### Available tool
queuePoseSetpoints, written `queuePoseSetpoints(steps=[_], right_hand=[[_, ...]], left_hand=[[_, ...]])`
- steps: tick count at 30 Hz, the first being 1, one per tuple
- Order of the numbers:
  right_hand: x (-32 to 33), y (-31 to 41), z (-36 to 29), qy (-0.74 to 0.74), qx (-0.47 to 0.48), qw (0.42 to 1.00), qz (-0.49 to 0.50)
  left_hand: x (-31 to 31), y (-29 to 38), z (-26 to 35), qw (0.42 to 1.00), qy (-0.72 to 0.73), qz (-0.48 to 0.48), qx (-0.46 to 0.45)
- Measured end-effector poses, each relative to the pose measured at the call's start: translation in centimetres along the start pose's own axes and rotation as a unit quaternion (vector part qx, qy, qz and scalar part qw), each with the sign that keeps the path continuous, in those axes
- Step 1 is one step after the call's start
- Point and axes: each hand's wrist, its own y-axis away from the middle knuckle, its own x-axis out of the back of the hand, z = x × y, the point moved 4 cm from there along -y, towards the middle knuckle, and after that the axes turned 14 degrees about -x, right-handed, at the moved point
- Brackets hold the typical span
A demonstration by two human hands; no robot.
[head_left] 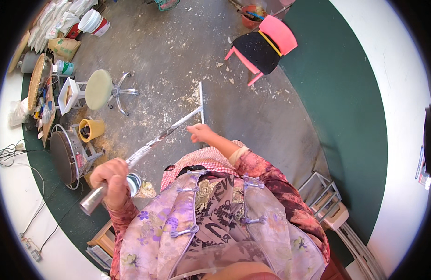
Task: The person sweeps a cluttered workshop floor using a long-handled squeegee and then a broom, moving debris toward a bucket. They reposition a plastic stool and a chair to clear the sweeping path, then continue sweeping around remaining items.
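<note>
My left hand [112, 182] is wrapped around the upper part of a shiny metal pole [145, 149], whose end sticks out below the fist. The pole slants away to a narrow crossbar head [201, 95] at floor level, like a floor squeegee or flat broom; its exact kind cannot be told. Pale flakes and scraps [191, 96] lie on the concrete to the left of that head. My right hand [201, 133] is in front of my checked apron, near the pole but apart from it. It holds nothing, its fingers loosely bent with a gap at the thumb.
A round stool on castors [99, 89], a yellow bucket [92, 129] and a dark-seated stool [64, 155] stand left. Ahead right is a pink chair [259, 49] with a black seat. Cables [15, 152] hang along the left wall. Metal frames [324, 196] lean at right.
</note>
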Motion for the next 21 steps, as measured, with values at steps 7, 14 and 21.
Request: queuePoseSetpoints(steps=[7,14,21], right_hand=[[24.7,-3.0,1.5,0.075,0.009,0.963,0.257],[54.6,-5.2,-13.5,0.277,-0.006,0.818,0.503],[69.4,-9.3,-26.8,0.3,-0.006,0.749,0.591]], left_hand=[[-3.1,-4.3,-9.1,0.997,0.011,0.077,0.001],[-5.4,-8.9,-16.0,0.979,-0.06,0.196,-0.014],[-4.2,-9.7,-16.8,0.958,-0.115,0.264,-0.019]])
